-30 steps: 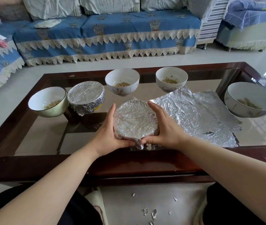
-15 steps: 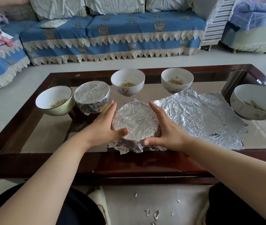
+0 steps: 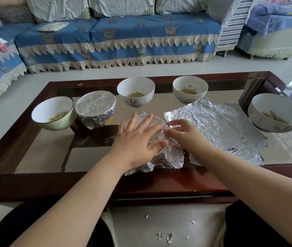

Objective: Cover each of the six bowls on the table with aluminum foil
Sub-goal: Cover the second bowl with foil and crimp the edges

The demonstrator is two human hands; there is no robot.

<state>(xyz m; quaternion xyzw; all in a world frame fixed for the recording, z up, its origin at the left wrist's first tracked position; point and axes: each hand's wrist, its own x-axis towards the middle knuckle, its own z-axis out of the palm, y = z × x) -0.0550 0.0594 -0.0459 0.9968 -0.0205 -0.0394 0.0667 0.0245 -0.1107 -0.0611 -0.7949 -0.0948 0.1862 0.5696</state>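
A foil-wrapped bowl [image 3: 168, 154] stands at the table's near edge. My left hand [image 3: 138, 138] lies flat on its foil top, fingers spread. My right hand [image 3: 186, 134] hovers at the bowl's right side, fingers loosely bent and holding nothing. A second foil-covered bowl [image 3: 95, 107] stands behind to the left. Uncovered bowls with grains inside: a greenish one [image 3: 54, 114] at far left, two white ones [image 3: 136, 90] [image 3: 190, 89] at the back, and a large one [image 3: 278, 113] at far right. Loose foil sheets [image 3: 221, 125] lie right of my hands.
The glass-topped table has a dark wooden frame [image 3: 159, 186]. A blue-covered sofa [image 3: 116, 40] runs behind it across a pale floor. Small foil scraps [image 3: 164, 236] lie on the cloth over my lap.
Both hands left the sides of the wrapped bowl. The left hand moved onto its top and flattened. The right hand lifted and opened beside it.
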